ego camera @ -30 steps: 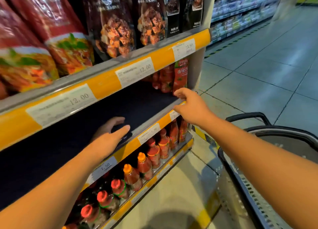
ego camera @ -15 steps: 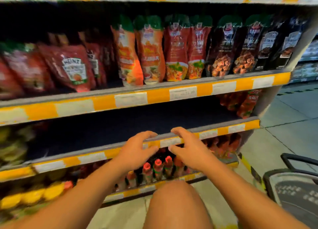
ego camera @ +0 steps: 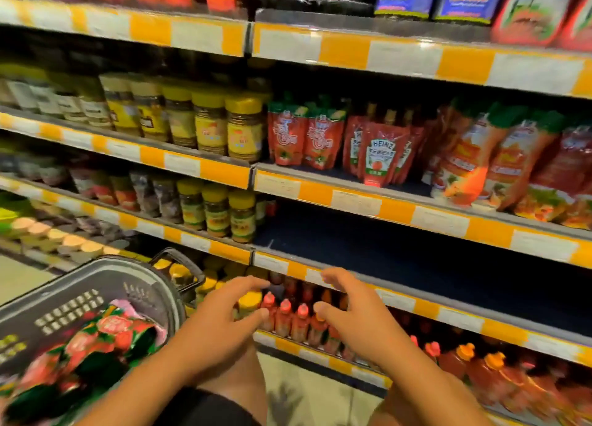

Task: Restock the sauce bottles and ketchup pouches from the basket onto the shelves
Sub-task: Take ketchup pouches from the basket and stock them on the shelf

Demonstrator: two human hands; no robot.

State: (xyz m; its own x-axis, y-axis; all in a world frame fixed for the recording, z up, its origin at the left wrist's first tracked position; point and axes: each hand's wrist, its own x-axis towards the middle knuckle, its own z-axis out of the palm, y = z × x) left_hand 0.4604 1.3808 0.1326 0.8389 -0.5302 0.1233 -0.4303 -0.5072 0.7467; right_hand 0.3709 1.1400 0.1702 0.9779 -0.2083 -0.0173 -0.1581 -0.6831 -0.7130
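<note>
Restocking appears barely begun: the basket [ego camera: 96, 284] at near left holds pouches [ego camera: 96, 345], the dark shelf [ego camera: 416, 259] lies bare, and the left hand [ego camera: 221, 323] and right hand [ego camera: 355, 316] hover with fingers spread, gripping nothing.

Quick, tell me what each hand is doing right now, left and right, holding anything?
Left hand: open, fingers spread, holding nothing.
Right hand: open, fingers loosely curved, holding nothing.

Glossy plastic-film pouches [ego camera: 80, 345] are gleaming inside the matt grey plastic basket [ego camera: 96, 284]. Shiny film ketchup pouches [ego camera: 379, 156] are catching light on a shelf lined with dark matt material [ego camera: 400, 252]. Smooth plastic-capped sauce bottles [ego camera: 285, 316] are shining below, behind paper price labels [ego camera: 355, 203] on glossy yellow strips.
</note>
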